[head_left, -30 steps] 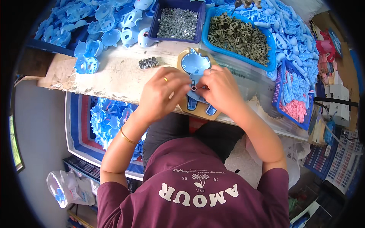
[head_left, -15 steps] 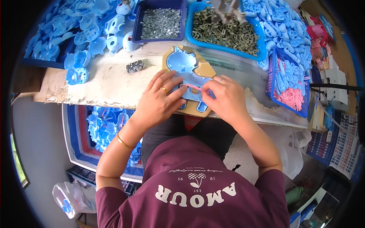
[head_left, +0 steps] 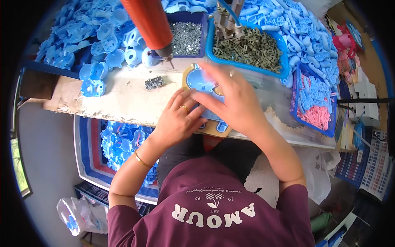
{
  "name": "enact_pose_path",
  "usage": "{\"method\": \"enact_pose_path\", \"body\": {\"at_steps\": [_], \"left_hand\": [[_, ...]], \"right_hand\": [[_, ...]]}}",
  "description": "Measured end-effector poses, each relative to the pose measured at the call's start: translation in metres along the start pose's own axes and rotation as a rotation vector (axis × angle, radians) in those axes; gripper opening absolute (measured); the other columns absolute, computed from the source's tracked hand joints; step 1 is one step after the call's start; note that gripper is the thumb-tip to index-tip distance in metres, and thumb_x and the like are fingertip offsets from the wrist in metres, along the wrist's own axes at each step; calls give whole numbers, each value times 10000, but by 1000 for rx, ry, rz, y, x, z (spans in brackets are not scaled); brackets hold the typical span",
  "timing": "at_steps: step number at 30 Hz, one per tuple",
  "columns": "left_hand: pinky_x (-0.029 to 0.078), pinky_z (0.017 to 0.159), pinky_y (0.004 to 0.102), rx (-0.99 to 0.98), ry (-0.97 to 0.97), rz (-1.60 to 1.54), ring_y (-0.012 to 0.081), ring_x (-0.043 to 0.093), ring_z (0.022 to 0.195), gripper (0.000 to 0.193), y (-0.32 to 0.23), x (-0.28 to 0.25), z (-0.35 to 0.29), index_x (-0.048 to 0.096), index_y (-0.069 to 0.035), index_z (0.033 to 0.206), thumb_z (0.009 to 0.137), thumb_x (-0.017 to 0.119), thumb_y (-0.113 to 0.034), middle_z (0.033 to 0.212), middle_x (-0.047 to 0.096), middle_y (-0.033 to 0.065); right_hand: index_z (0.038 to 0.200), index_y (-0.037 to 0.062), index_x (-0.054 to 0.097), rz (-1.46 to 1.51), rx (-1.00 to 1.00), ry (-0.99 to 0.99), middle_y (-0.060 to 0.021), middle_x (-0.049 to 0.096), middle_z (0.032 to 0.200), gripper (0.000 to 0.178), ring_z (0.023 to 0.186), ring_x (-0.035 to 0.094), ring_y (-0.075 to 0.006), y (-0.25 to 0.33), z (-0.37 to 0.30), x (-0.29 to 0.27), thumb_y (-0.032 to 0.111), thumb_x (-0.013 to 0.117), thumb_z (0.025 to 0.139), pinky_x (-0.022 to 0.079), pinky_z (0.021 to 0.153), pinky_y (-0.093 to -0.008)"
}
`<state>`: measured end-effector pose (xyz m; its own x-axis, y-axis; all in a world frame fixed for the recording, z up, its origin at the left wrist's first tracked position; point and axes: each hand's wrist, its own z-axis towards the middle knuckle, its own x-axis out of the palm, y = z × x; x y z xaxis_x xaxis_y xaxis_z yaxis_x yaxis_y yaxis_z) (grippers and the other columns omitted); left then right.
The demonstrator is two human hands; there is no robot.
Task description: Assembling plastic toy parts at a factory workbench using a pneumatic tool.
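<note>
At the table's front edge lies a tan fixture (head_left: 218, 129) holding a light-blue plastic toy shell (head_left: 199, 80) with a rounded head part. My left hand (head_left: 179, 116) rests on the shell's left side, palm down, its fingers bent but apart. Over the shell's right side hovers my right hand (head_left: 235, 99), thumb stretched left and away from the fingers, whose tips are smeared by motion. Nothing can be made out in its grasp. The shell's middle is hidden under both hands. Above left hangs an orange power screwdriver (head_left: 150, 24), its bit pointing down beside a small screw pile (head_left: 154, 82).
Behind stand a dark blue tray (head_left: 202, 33) of small metal pieces and a bright blue tray (head_left: 284, 61) of dull metal clips. Blue plastic parts (head_left: 92, 33) heap up at the left. At right a blue basket (head_left: 294, 96) holds blue and pink pieces.
My right hand has risen from the shell's lower middle toward its head part. The pink strip seen there before is now covered. The orange screwdriver has come into view.
</note>
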<state>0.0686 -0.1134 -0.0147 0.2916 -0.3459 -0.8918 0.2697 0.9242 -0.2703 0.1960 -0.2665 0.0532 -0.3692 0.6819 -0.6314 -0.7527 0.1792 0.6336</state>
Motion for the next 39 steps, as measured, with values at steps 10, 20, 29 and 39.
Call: {"method": "enact_pose_path", "body": {"at_steps": [10, 20, 29, 39], "left_hand": [[507, 754, 406, -180, -356, 137, 299, 589, 859, 62, 71, -32, 35, 662, -87, 880, 875, 695, -139, 883, 616, 67], [555, 898, 411, -523, 285, 223, 307, 676, 1098, 479, 149, 4, 141, 767, -49, 998, 788, 795, -478, 1047, 754, 132], [569, 826, 461, -550, 192, 152, 339, 704, 1001, 222, 139, -10, 134, 750, -143, 968, 902, 687, -346, 955, 749, 138], [541, 754, 466, -104, -144, -168, 343, 664, 880, 138, 82, -6, 95, 627, -106, 999, 943, 644, -231, 859, 663, 116]], "right_hand": [[1372, 19, 485, 302, 364, 318, -127, 709, 936, 613, 750, 695, -177, 95, 155, -57, 237, 784, 884, 543, 735, -329], [1304, 10, 578, 339, 59, 133, -88, 658, 1135, 607, 1063, 645, -162, 24, 130, -48, 266, 858, 830, 529, 942, -338], [1295, -3, 508, 592, 200, 233, -40, 631, 884, 462, 725, 659, -122, 36, 126, -67, 82, 749, 911, 540, 670, -274], [1193, 8, 563, 699, 113, 127, -72, 653, 881, 364, 774, 651, -157, 8, 111, -45, 126, 691, 874, 545, 734, -297]]}}
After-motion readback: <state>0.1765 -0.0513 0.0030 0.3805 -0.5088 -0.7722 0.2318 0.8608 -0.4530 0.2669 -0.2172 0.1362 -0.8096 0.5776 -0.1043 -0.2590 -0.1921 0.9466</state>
